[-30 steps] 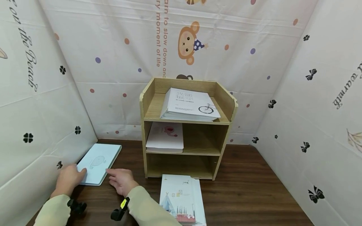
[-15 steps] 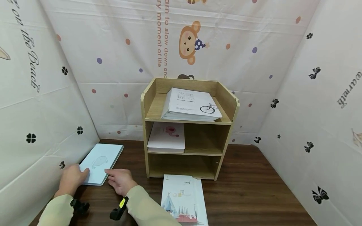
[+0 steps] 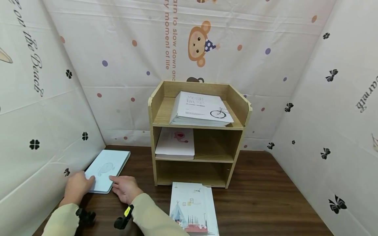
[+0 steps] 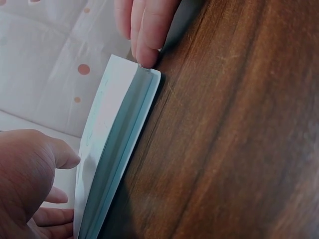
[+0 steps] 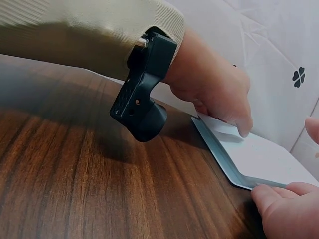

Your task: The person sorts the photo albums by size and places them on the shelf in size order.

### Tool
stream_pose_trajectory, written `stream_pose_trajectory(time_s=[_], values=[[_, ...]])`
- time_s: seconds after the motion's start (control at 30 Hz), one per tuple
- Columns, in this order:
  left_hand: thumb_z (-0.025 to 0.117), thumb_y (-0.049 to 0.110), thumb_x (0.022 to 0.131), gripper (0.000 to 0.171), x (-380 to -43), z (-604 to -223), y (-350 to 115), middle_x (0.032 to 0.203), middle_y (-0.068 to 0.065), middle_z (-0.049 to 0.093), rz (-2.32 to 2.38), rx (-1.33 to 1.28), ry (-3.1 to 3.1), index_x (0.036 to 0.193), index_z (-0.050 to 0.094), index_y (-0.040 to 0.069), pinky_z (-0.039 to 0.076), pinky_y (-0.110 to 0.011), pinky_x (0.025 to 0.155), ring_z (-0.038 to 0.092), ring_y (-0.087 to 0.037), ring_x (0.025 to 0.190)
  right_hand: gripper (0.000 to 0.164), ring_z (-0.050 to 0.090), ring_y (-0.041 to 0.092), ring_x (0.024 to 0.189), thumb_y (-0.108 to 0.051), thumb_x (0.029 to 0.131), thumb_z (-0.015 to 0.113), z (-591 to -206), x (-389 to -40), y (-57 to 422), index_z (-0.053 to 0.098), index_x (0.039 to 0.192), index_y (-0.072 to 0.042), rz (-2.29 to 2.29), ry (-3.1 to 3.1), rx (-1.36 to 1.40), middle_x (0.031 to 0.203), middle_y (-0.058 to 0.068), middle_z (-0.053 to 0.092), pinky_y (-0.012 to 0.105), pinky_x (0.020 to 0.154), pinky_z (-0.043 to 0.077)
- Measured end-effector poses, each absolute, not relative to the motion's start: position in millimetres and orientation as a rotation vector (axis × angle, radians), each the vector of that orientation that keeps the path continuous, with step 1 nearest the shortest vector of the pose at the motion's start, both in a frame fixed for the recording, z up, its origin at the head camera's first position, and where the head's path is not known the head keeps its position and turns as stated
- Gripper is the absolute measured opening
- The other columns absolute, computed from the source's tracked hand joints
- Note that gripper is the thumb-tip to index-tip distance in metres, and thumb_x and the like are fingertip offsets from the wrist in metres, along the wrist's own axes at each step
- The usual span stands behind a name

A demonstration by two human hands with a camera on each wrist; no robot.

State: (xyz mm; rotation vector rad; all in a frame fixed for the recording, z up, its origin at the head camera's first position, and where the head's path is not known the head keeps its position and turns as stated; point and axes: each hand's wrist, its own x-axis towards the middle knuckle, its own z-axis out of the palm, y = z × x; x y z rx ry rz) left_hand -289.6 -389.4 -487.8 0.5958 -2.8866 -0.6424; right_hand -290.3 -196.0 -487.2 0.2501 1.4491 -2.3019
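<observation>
Table [image 3: 265, 196], shelf [image 3: 189, 173] at centre, white books [image 3: 189, 209] at 6 o'clock, blue book [image 3: 110, 164] on the table at 8 o'clock, left hand [image 3: 77, 186] pinching its 8 o'clock side, right hand [image 3: 125, 188] touching its 4 o'clock side, grip unclear

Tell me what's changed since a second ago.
The right hand has eased slightly left, its foremost digit now over the right edge of the pale blue notebook. The head view drifted a little. Nothing was visibly taken or let go. The left hand stays at the notebook's near left corner; the shelf and its books stayed put.
</observation>
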Motion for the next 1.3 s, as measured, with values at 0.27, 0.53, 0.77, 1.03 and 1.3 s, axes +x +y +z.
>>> stream_pose_trajectory(time_s=[0.27,0.53,0.77,1.03,1.3], values=[[0.056,0.022,0.096,0.058,-289.6,-486.5,-388.8,0.120,-0.046,0.053,-0.678,0.618,-2.876,0.123,0.047,-0.028,0.052,-0.061,0.087,0.058,-0.049,0.098,0.032,0.066,0.032,0.113,-0.009,0.085,0.084,-487.2,-293.1,-196.6,0.067,0.108,0.005,-2.288,1.460,0.261,0.106,0.015,0.071,0.054,0.106,0.052],[0.054,0.023,0.097,0.062,-289.2,-481.2,-387.9,0.132,-0.048,0.047,-0.738,0.648,-2.833,0.130,0.044,-0.028,0.047,-0.066,0.101,0.049,-0.060,0.119,0.033,0.066,0.032,0.114,-0.008,0.085,0.083,-486.9,-293.3,-195.5,0.066,0.109,0.005,-2.290,1.455,0.258,0.108,0.015,0.070,0.053,0.107,0.052],[0.052,0.024,0.097,0.064,-289.1,-480.2,-389.8,0.136,-0.047,0.044,-0.795,0.680,-2.800,0.134,0.042,-0.028,0.044,-0.066,0.105,0.044,-0.061,0.124,0.030,0.066,0.033,0.116,-0.007,0.084,0.083,-487.3,-293.0,-194.7,0.066,0.107,0.004,-2.285,1.488,0.244,0.108,0.015,0.070,0.050,0.104,0.054],[0.054,0.026,0.097,0.063,-288.0,-482.1,-395.7,0.137,-0.046,0.045,-0.827,0.689,-2.777,0.133,0.045,-0.025,0.041,-0.066,0.106,0.042,-0.062,0.124,0.027,0.067,0.026,0.102,-0.006,0.083,0.085,-486.0,-294.7,-194.7,0.064,0.100,-0.001,-2.282,1.510,0.251,0.102,0.012,0.069,0.046,0.100,0.057],[0.057,0.026,0.097,0.061,-287.5,-483.7,-395.4,0.140,-0.045,0.043,-0.900,0.760,-2.751,0.134,0.049,-0.021,0.041,-0.067,0.106,0.041,-0.060,0.125,0.025,0.066,0.023,0.096,-0.006,0.083,0.084,-487.1,-296.8,-190.0,0.065,0.099,-0.001,-2.290,1.552,0.254,0.100,0.011,0.067,0.041,0.097,0.059]])
